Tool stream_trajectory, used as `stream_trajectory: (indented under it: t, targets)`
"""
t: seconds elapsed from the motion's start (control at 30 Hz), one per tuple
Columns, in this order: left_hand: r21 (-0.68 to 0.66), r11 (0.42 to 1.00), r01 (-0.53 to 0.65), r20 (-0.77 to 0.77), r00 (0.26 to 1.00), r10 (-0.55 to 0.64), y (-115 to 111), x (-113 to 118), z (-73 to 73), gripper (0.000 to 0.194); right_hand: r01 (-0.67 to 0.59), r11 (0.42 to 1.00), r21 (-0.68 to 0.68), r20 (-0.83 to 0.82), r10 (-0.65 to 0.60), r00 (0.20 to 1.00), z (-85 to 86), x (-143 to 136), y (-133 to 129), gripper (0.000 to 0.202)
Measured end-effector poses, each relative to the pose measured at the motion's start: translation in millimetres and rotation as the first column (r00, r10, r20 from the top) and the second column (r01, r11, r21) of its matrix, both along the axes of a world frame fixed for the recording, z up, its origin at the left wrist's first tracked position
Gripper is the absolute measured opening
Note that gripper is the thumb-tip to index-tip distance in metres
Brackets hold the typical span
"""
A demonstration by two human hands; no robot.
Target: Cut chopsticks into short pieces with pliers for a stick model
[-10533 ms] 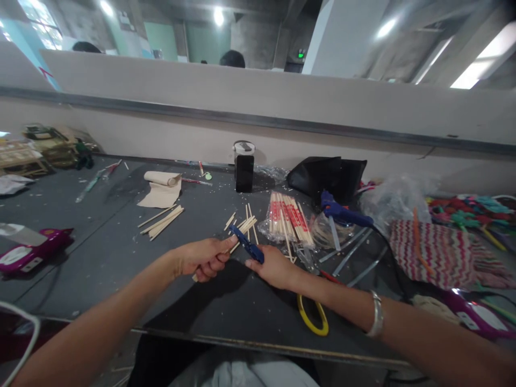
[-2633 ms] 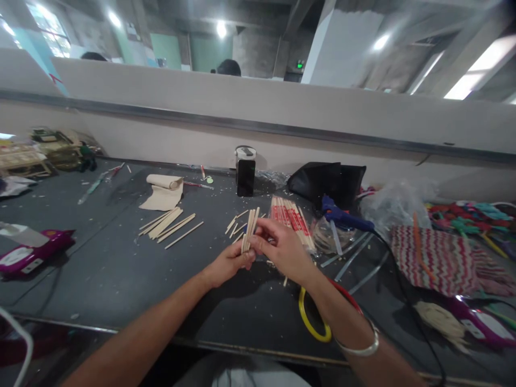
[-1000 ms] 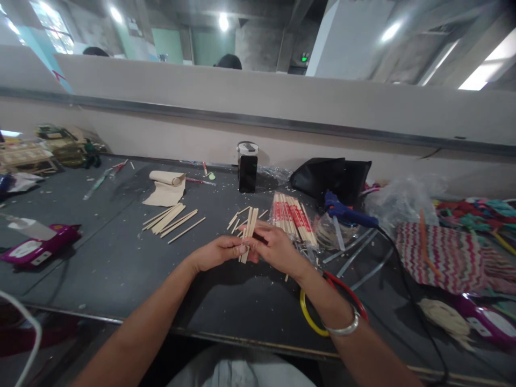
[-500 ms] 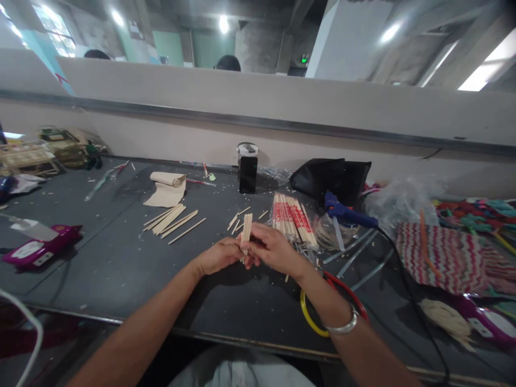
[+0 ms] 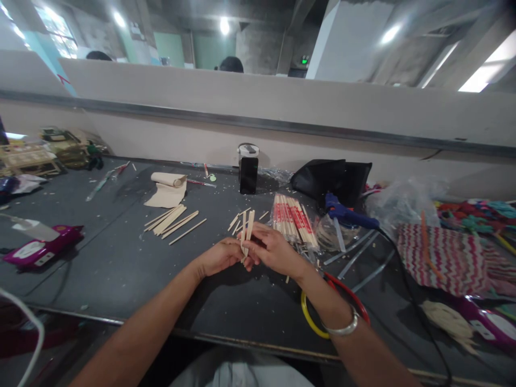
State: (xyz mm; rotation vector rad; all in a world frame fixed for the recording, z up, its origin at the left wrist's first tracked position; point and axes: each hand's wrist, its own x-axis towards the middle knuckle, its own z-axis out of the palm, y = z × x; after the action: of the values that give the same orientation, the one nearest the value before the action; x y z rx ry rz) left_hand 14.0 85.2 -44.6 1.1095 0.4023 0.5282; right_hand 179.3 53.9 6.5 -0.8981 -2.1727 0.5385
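Several pale wooden sticks (image 5: 247,228) stand upright between my two hands, their tops fanned slightly apart. My left hand (image 5: 224,255) is closed around their lower part, its fingertips partly hidden. My right hand (image 5: 271,248) pinches the sticks from the other side, thumb across the front. Short stick pieces (image 5: 237,221) lie just behind my hands. Left of them, longer loose sticks (image 5: 171,219) are spread on the dark table (image 5: 121,263). A plastic packet of chopsticks (image 5: 293,217) with red print rests beyond my right hand.
A blue glue gun (image 5: 350,211) with a black cord lies right, near clear glue sticks (image 5: 355,251). Under my right forearm are red-and-yellow handles (image 5: 312,317). A phone (image 5: 248,176) stands at the back; a cloth roll (image 5: 167,188) and purple device (image 5: 42,246) lie left.
The tops of the held sticks have spread apart, with a gap now showing between them. Both hands stay in nearly the same place.
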Motion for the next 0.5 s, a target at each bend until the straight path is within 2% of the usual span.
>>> stream_trajectory:
  t: [0.27, 0.4, 0.5]
  targets:
    - [0.098, 0.995, -0.002, -0.042, 0.999, 0.007, -2, 3, -0.8, 0.022, -0.026, 0.999, 0.037, 0.047, 0.024, 0.999, -1.3, 0, 1, 0.011]
    - [0.276, 0.959, -0.068, -0.158, 0.981, 0.115, -7, 6, 2.0, 0.015, 0.002, 0.999, 0.034, 0.057, -0.004, 0.998, -2.1, 1, 1, 0.010]
    - [0.355, 0.927, -0.121, -0.195, 0.960, 0.200, -10, 10, 1.6, 0.010, 0.023, 0.999, 0.030, 0.055, -0.024, 0.998, -1.8, 3, 2, 0.010]
